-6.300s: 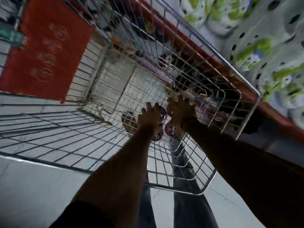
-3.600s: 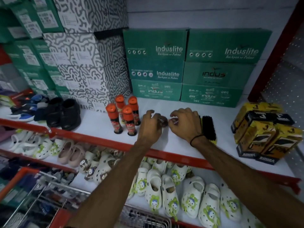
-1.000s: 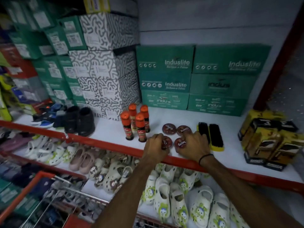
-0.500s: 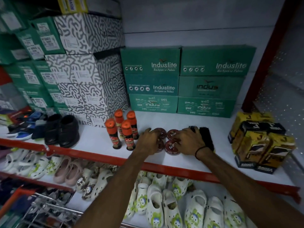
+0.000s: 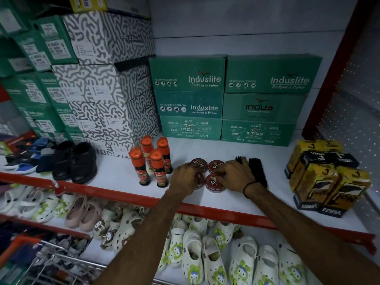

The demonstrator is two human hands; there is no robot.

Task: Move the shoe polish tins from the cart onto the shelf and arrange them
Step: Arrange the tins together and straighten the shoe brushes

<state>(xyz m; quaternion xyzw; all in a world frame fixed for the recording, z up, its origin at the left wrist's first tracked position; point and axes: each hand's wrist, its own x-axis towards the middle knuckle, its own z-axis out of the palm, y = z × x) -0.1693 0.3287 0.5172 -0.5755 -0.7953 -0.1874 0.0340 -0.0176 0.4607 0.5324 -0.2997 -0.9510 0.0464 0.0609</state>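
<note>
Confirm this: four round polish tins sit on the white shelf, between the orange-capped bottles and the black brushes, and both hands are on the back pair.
Not quite. The head view shows the left hand and right hand on the front pair of tins, nearest the red edge. The back pair lies uncovered. The rest stands: four tins on the white shelf, between the orange-capped bottles and the black brushes.

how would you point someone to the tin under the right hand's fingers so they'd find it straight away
Find the white shelf with the red front edge, then the four round dark red tins between the orange-capped bottles and the black brushes. It is the front right tin, nearest the edge, with the right hand resting on it.
</note>
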